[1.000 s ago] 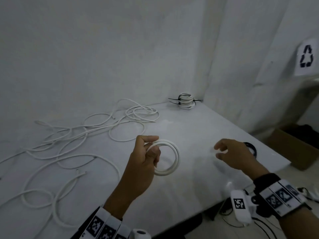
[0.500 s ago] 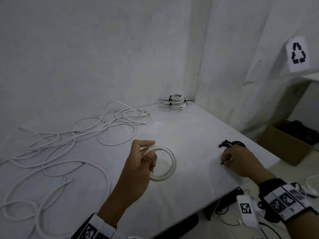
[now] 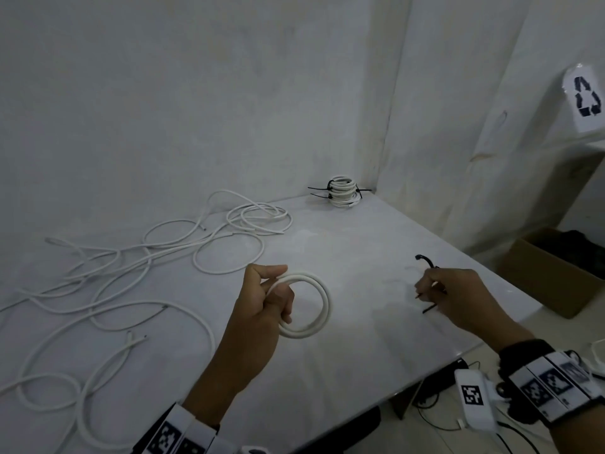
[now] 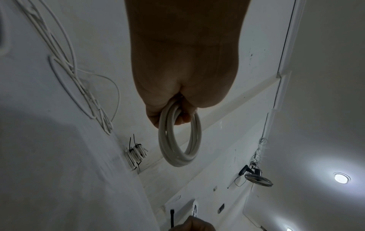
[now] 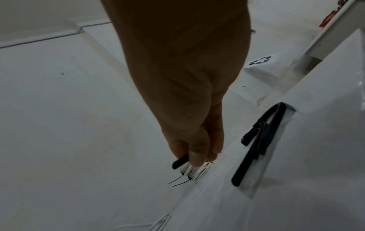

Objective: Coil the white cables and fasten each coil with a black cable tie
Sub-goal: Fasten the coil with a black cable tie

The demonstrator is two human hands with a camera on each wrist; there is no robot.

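My left hand (image 3: 273, 291) grips a small white cable coil (image 3: 322, 306) and holds it upright above the middle of the white table (image 3: 376, 339). The left wrist view shows the coil (image 4: 177, 150) hanging from the curled fingers. My right hand (image 3: 429, 290) pinches a black cable tie (image 3: 425, 262) near the table's right edge. Its end sticks out past the thumb (image 5: 178, 163). More black ties (image 5: 260, 137) lie on the table beside that hand. Loose white cables (image 3: 131, 273) sprawl over the left of the table.
A stack of tied coils (image 3: 342, 191) sits in the far corner against the wall. A cardboard box (image 3: 550, 280) stands on the floor past the table's right edge. Dark cords hang below the front edge.
My right hand went down to the black ties at the right edge, took one and lifted it a little towards the coil. The left hand has kept the coil nearly still.
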